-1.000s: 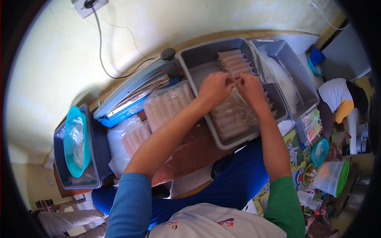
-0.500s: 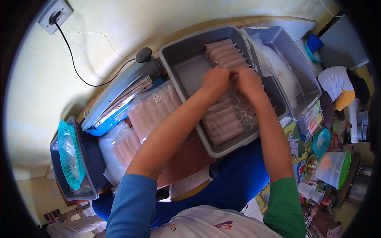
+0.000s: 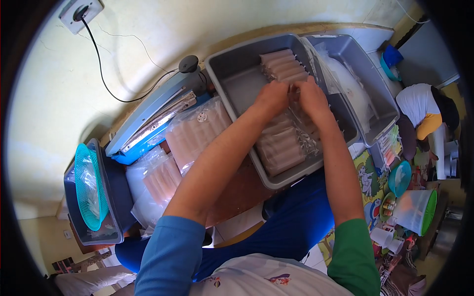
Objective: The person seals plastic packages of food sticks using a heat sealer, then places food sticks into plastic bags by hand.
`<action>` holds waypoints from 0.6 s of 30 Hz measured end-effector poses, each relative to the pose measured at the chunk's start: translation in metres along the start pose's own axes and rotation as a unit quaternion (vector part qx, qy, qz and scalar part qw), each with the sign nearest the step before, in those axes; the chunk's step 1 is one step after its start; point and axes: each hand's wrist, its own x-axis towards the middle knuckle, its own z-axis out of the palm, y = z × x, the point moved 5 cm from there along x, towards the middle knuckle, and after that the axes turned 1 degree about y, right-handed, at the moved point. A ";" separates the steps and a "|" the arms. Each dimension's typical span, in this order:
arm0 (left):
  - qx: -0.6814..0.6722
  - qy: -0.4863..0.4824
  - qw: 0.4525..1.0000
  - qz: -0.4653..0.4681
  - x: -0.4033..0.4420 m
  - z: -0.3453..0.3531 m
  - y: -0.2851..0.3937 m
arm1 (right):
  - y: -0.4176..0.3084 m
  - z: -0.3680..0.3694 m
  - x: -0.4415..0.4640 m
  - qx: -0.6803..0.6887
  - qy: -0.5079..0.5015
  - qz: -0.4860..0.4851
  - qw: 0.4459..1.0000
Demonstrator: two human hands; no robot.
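Over a grey tub (image 3: 237,98), my left hand (image 3: 273,97) and my right hand (image 3: 310,96) meet with their fingertips close together. The fingers of both are closed on something small that I cannot make out, perhaps the end of a clear wrapper. Below and left of them, pinkish tubes in clear plastic (image 3: 280,152) lie in rows in the tub. Another row of wrapped tubes (image 3: 284,65) lies beyond my hands. Thin twisted wrapper ends show beside the lower rows.
Left of the tub are bagged tubes (image 3: 197,130), a blue sealing machine (image 3: 148,123) and a dark bin (image 3: 116,192) with a turquoise basket (image 3: 91,187). A second grey tub (image 3: 380,106) holds clear plastic. At the right, a person (image 3: 419,111) bends near a lidded container (image 3: 414,211).
The view has shifted, so the tub and table items appear moved slightly. My hands stay together over the tub, their fingers still closed.
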 end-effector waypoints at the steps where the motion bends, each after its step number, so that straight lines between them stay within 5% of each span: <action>1: -0.013 0.017 1.000 0.013 -0.002 -0.002 0.002 | -0.002 -0.004 0.000 0.006 -0.004 0.003 1.000; 9: -0.128 0.078 0.989 0.000 -0.008 -0.014 0.001 | -0.005 -0.004 0.003 0.102 0.037 -0.063 0.992; 11: -0.133 0.122 0.983 -0.012 -0.010 -0.018 -0.009 | -0.015 -0.006 0.003 0.105 0.046 -0.149 0.982; 15: -0.182 0.087 0.978 -0.057 -0.027 -0.034 -0.019 | -0.026 -0.010 0.002 0.129 0.032 -0.159 0.978; 18: -0.227 0.066 0.967 -0.098 -0.046 -0.051 -0.018 | -0.033 -0.017 -0.005 0.107 0.112 -0.249 0.956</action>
